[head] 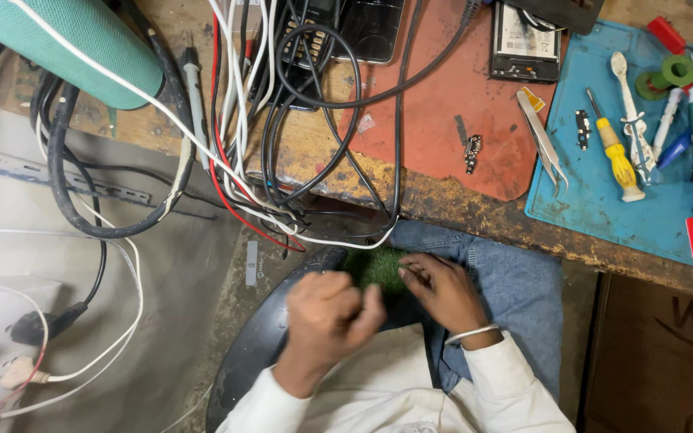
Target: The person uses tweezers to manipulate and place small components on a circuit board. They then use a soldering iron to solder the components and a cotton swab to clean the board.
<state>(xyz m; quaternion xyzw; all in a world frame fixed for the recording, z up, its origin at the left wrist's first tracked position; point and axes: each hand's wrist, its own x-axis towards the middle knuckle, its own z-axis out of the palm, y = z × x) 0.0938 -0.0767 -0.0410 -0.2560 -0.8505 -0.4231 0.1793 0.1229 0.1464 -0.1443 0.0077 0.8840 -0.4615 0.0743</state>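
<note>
Both hands work at a green mossy pad (pixel 374 266) on the lap just below the workbench edge (pixel 475 216), left hand (pixel 326 317) loosely fisted, right hand (pixel 440 293) with fingers spread on it; the dangling cables (pixel 282 204) beside it could snag.

Worn wooden bench (pixel 475 210): red mat (pixel 443 120), blue mat (pixel 595 210), tangled cables (pixel 282 160), phones (pixel 370 28), green cylinder (pixel 82 44) at left edge.
</note>
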